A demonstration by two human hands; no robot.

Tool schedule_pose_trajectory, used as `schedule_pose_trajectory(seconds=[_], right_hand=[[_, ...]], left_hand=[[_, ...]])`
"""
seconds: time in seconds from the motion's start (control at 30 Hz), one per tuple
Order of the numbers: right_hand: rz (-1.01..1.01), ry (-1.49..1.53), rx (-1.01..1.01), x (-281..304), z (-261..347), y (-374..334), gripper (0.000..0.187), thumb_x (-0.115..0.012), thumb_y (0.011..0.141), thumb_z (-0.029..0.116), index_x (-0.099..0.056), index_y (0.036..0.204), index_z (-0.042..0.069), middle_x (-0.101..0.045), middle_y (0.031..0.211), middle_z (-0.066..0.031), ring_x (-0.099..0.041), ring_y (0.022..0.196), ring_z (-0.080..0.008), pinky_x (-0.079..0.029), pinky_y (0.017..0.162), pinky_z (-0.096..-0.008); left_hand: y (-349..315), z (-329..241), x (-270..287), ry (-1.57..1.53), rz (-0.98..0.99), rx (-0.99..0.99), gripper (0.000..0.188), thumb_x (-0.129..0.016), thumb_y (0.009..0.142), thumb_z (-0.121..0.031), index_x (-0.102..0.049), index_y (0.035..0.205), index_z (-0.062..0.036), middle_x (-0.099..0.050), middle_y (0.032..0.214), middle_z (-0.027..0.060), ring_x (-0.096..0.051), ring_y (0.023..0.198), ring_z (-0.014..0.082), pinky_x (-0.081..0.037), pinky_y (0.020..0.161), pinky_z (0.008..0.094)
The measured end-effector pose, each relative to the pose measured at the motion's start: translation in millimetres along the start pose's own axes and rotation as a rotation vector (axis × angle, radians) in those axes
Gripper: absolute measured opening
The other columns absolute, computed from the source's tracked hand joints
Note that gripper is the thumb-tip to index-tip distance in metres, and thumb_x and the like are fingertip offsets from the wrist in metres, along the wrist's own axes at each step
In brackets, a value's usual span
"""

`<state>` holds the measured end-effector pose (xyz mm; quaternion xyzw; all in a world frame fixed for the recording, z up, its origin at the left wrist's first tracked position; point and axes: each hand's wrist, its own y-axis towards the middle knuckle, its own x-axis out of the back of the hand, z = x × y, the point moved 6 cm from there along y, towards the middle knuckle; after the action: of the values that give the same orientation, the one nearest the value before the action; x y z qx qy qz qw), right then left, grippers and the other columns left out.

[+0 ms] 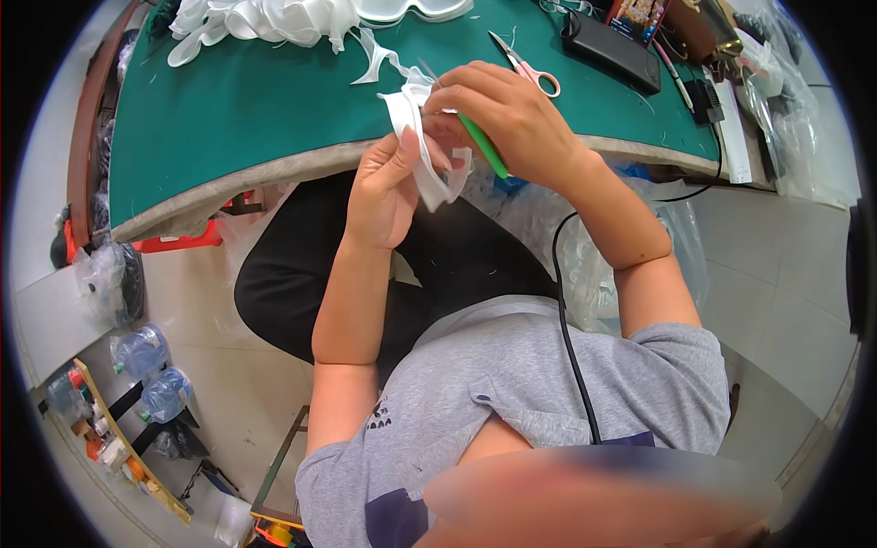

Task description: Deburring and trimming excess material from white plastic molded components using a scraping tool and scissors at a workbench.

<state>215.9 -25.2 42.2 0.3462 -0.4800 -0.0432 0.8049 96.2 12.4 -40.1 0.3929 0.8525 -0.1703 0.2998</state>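
Pinching white fabric band (427, 184) between thumb and fingers of left grip (382, 190); and clasping green-handled tool (484, 148) in right grip (502, 111), close against band's upper part; over to green worktop (228, 110) beyond both grips: pink-handled scissors (523, 68) just past right grip, black oblong case (610, 55) farther right, white fabric pieces (265, 23) heaped ahead of left grip, black trousers (311, 265) below

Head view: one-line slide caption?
Left hand holds white fabric piece, right hand a green-handled tool, at the edge of the green tabletop.
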Motion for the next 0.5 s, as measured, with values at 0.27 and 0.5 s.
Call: schedule_pose_trajectory(seconds=[0.27, 0.5], right_hand=[[-0.082, 0.119, -0.176, -5, -2, 0, 0.025, -0.071, 0.070, 0.001, -0.062, 0.094, 0.003, -0.064, 0.092, -0.0094, -0.065, 0.079, -0.0236, -0.053, 0.068, -0.0290], [-0.096, 0.081, -0.042, 2, 6, -2, 0.024, -0.069, 0.068, 0.005, -0.063, 0.091, 0.003, -0.063, 0.091, -0.0105, -0.064, 0.083, -0.0267, -0.052, 0.071, -0.0329]], left_hand=[[-8, 3, -11, -0.070, 0.305, 0.035, 0.030, -0.054, 0.094, -0.025, -0.064, 0.103, 0.0011, -0.067, 0.098, 0.0131, -0.060, 0.098, 0.0217, -0.039, 0.095, 0.0362], [-7, -5, -10, 0.006, 0.028, 0.052, 0.052, -0.049, 0.095, -0.045, -0.062, 0.104, 0.0047, -0.066, 0.097, 0.0110, -0.062, 0.096, 0.0191, -0.046, 0.088, 0.0329]])
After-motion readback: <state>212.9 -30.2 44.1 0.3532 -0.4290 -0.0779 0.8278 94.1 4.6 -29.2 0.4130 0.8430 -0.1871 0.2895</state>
